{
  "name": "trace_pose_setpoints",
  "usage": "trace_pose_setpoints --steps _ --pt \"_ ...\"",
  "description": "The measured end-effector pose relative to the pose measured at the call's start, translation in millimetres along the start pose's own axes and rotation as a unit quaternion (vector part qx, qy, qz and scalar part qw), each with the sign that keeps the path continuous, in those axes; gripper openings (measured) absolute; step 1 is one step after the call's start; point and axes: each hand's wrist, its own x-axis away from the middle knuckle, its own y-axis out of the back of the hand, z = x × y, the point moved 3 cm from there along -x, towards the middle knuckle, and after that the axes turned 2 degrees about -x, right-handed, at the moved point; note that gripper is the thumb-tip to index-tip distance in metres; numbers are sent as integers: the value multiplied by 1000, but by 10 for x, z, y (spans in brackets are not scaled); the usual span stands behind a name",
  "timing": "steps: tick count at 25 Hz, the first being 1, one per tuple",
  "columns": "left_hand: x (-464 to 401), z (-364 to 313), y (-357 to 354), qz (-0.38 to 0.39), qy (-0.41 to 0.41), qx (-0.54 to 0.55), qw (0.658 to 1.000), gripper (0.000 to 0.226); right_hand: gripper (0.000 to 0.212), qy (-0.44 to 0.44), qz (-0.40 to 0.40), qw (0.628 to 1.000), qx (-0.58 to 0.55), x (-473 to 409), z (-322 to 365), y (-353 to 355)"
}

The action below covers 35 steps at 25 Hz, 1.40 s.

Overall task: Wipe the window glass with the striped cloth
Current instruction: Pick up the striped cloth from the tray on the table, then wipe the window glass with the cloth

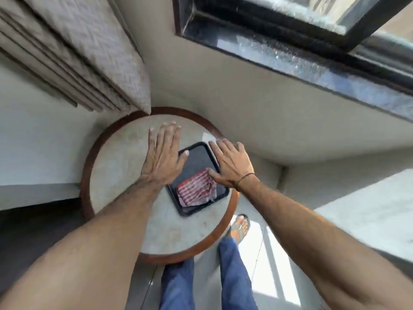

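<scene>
A folded red-and-white striped cloth lies in a black tray on a round stone-topped table. My left hand is flat and open, fingers together, over the table just left of the tray. My right hand is spread open over the tray's right edge, its thumb close above the cloth's upper corner; neither hand holds anything. The window glass in its dark frame is at the top right, above a dark polished sill.
A beige pleated curtain hangs at the upper left, its hem reaching the table's far rim. A pale wall runs under the sill. My legs in blue trousers and a sandalled foot stand beside the table on a sunlit floor.
</scene>
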Motion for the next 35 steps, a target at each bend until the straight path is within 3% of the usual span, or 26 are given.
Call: trace_pose_setpoints --steps 3,5,9,13,17,20,24,28,32,35 --pt "181 -95 -883 151 -4 -1 989 66 62 -19 105 992 -71 -267 235 -774" --pt "349 -205 -1270 210 -19 -9 977 59 60 -46 147 983 -98 -315 343 -1112" --pt "468 -351 -1507 209 -3 -27 978 54 58 -119 160 967 -157 -316 386 -1473" --pt "409 -395 -1488 212 30 -10 977 40 41 -163 154 954 -201 -314 346 -1572" --pt "505 -333 -1146 187 89 194 959 26 16 -199 133 933 -268 -83 158 -1262" --pt "555 -276 -556 154 167 398 889 18 23 -226 79 890 -388 153 -71 -630" --pt "345 -377 697 81 130 502 851 22 27 -179 -43 882 -434 455 -425 703" --pt "-160 -662 2267 -21 8 500 866 23 27 -149 -184 855 -461 702 -926 2227" --pt "-474 -999 3713 -89 -98 475 870 18 21 -113 -276 846 -441 1017 -1407 3562" --pt "-580 -1309 4653 -119 -148 466 864 16 25 -86 -373 801 -461 1357 -1705 4479"
